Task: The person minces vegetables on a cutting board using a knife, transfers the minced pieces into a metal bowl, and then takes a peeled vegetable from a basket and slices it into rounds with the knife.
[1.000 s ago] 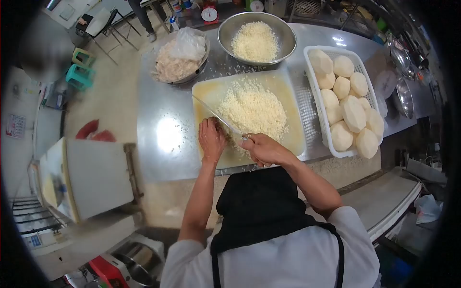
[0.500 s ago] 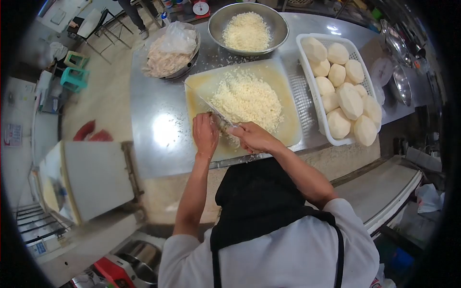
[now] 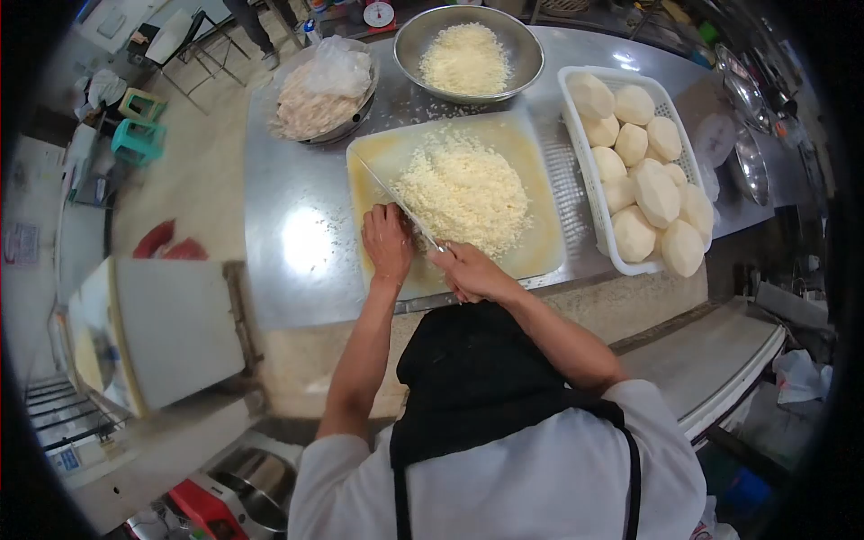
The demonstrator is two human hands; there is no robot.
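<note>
Fingers of R hand [image 3: 472, 273], head view: closed round the handle of a long, thin, silver-grey metal knife [image 3: 396, 199], blade slanting toward far L corner of a yellowed, pale, rectangular cutting board [image 3: 545, 241]. L hand [image 3: 389, 246]: fingers bent, tips just beside blade; whether they grip anything, cannot tell, undersides hidden.

Loose heap of pale-yellow, finely chopped pieces [image 3: 468, 198] sits mid-board, immed. R of blade. Board rests on a shiny, silver metal desk [image 3: 279, 193]. Beyond it: round, polished-steel bowl [image 3: 527, 67] w/ similar pieces; to its L, a second round metal bowl [image 3: 372, 90] w/ whitish, shredded-looking matter [image 3: 306, 112], type unclear, clear plastic bag [image 3: 337, 72] on top. R of board: white, rectangular, slotted plastic basket [image 3: 639, 268] of peeled, cream-coloured, rounded tubers [image 3: 657, 195].

Risks (judged): L fingertips v. close to blade; a slip of knife or poor finger tuck could cut. Wide stroke could push pieces off board. Basket heaped to rim; a knock could roll a tuber out.

Markings: round, white-faced dial scale [image 3: 379, 14], figs. illegible. Blue-and-white label [image 3: 66, 461], lower L, too small to read. No brand legible.
</note>
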